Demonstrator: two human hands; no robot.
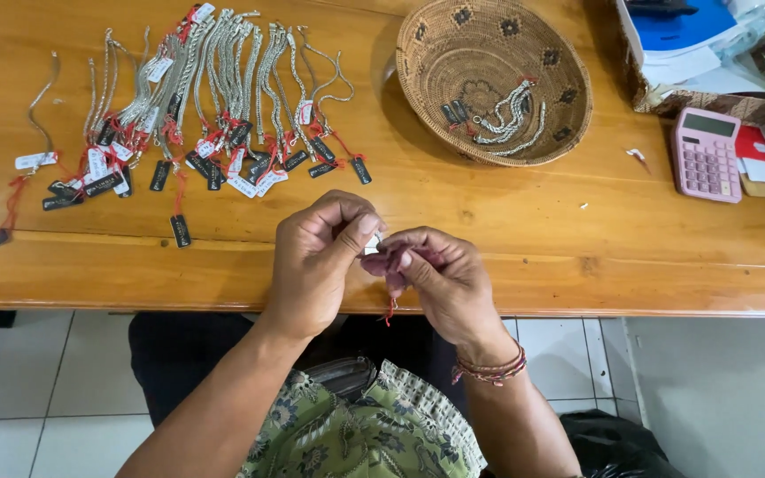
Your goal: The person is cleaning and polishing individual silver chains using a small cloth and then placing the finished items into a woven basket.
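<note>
Your left hand point(319, 257) and right hand point(436, 276) close around a small white tag point(372, 242), so most of it is hidden. The red string point(390, 310) goes up into your fingers and you can't see where it ends. The marks on the black tags point(179, 230) are too tiny to tell. The stack of papers point(692, 35) is cut off at the top edge.

Gloss, weave and metal on the desk

Glossy varnished wooden table point(506, 239); shiny metal bracelets point(214, 80) at ten o'clock with paper tags; rough woven basket point(427, 62) at one o'clock; smooth pink plastic calculator point(707, 155) at two.
</note>
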